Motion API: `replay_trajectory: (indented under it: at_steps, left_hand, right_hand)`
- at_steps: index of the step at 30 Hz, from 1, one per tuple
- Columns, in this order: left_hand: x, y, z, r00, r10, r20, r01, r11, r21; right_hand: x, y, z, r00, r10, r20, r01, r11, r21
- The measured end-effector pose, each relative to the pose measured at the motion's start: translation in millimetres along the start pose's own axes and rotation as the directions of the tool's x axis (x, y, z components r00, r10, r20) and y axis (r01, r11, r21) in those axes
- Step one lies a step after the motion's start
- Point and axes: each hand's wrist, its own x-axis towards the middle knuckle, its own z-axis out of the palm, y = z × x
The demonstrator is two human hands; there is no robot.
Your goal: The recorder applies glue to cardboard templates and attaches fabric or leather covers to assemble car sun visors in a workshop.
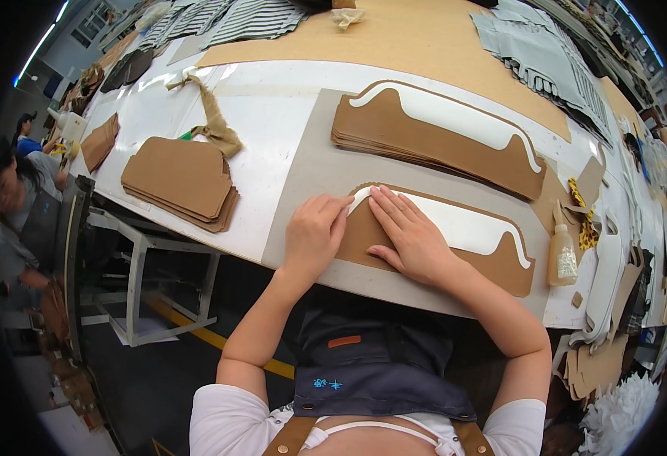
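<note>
Near the table edge (pixel 235 245), hands (pixel 412 239) touch a white piece (pixel 466 228).

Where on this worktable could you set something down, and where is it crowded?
Bare: the white tabletop between the left brown stack and the grey board; also that board's corner left of the upper brown stack. Crowded: the right end, with bottle and patterned scrap, and the lower brown panel, partly covered by a white piece, left hand and right hand.
</note>
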Motion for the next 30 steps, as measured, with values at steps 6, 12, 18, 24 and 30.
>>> replay_trajectory:
  at_steps: [6, 12, 18, 24, 30]
  left_hand:
    - [-10, -1, -4, 0.986, -0.166, -0.021, 0.164, 0.985, -0.062]
    - [-16, 0, -9, 0.981, -0.192, 0.003, 0.192, 0.980, -0.051]
    - [-24, 0, -15, 0.981, -0.193, 0.015, 0.194, 0.977, -0.087]
    - [-34, -2, -20, 0.970, -0.243, -0.026, 0.240, 0.966, -0.093]
    - [-43, -7, -17, 0.991, -0.125, -0.039, 0.126, 0.992, 0.024]
  right_hand:
    - [7, 0, 0, 0.999, -0.031, -0.020, 0.032, 0.997, 0.071]
    - [11, -2, 3, 0.995, -0.101, -0.015, 0.103, 0.987, 0.120]
    - [12, -5, 3, 0.988, -0.152, 0.024, 0.144, 0.970, 0.194]
    - [13, -7, 5, 0.983, -0.181, 0.038, 0.169, 0.962, 0.214]
    - [15, -10, 7, 0.982, -0.189, 0.020, 0.181, 0.961, 0.209]
